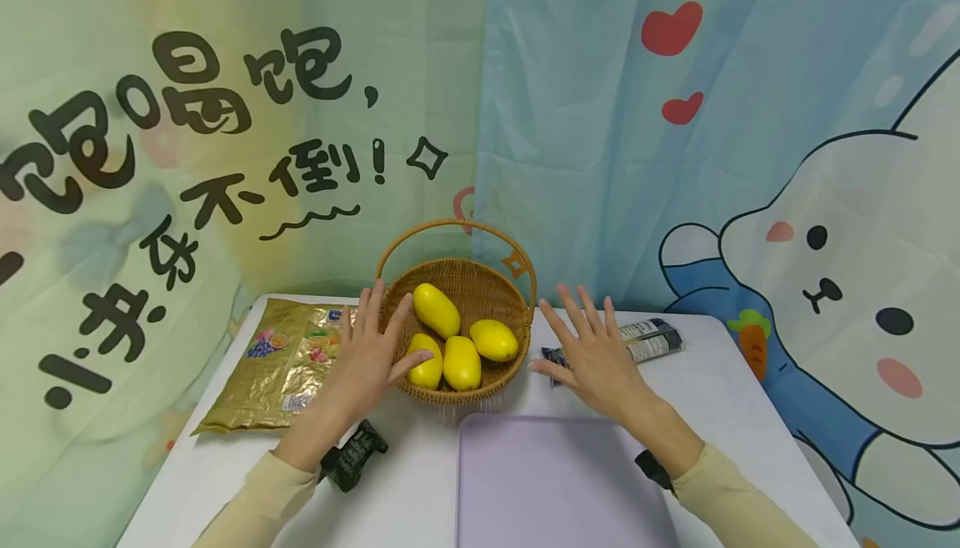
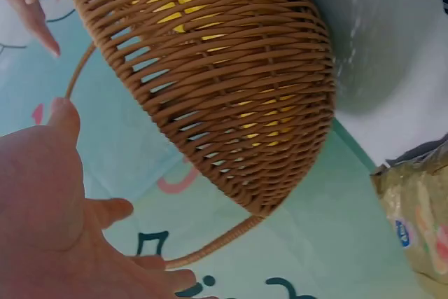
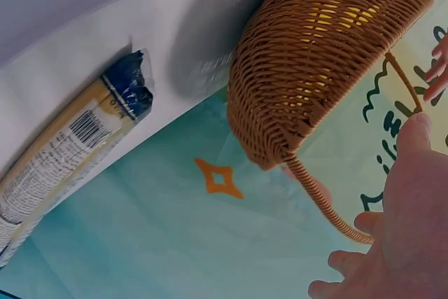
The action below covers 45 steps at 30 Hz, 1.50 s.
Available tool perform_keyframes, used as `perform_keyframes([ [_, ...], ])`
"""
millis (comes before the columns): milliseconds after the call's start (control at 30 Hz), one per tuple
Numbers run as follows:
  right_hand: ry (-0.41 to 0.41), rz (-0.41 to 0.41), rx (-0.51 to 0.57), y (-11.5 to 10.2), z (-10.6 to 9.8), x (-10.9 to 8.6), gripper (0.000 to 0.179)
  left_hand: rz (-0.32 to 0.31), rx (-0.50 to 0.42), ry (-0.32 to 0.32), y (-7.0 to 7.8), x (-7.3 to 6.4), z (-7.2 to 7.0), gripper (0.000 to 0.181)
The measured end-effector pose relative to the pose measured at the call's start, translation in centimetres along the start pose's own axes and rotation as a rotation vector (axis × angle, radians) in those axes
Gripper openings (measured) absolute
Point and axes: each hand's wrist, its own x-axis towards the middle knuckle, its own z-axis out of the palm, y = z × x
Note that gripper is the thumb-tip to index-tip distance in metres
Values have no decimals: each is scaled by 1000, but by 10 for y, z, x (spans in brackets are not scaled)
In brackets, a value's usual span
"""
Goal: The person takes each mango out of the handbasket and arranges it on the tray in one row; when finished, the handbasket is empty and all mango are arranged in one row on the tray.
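Observation:
In the head view a brown wicker basket with an arched handle stands at the table's back. Several smooth yellow oval fruits, like mangoes, lie in it. My left hand is at its left side, fingers spread, holding nothing. Its fingers overlap the basket's left edge, but I cannot tell whether they touch it. To the basket's right, my right hand has its fingers spread and holds nothing. Both wrist views show the basket's woven side, with yellow fruit glimpsed through gaps in the weave.
A gold foil bag with fruit pictures lies left, partly behind the left hand. Long printed packets lie beyond the right hand. A pale purple tray lies at the front. Printed curtains hang behind the white table.

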Motion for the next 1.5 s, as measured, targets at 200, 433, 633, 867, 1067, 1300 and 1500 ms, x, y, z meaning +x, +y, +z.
perform_keyframes([
  [200, -11, -20, -2, -8, -1, 5, 90, -110, -97, -52, -10, -3, 2, 89],
  [433, -21, -59, 28, -20, -4, 11, 88, -214, -185, -163, -21, -6, 9, 98],
  [633, -21, -105, 63, -31, -7, 20, 86, -248, -201, -235, -26, -6, 15, 104],
  [867, 7, -160, 99, -41, -9, 32, 83, -292, -275, -338, -30, -4, 20, 106],
  [1067, -66, -145, 151, -45, -9, 41, 82, -310, -369, -351, -28, -3, 26, 116],
  [1300, -108, -191, 271, -46, -6, 54, 75, -314, -417, -324, -23, -8, 32, 132],
  [1500, -281, -204, 356, -42, -6, 67, 82, -282, -407, -282, -20, -10, 33, 136],
])
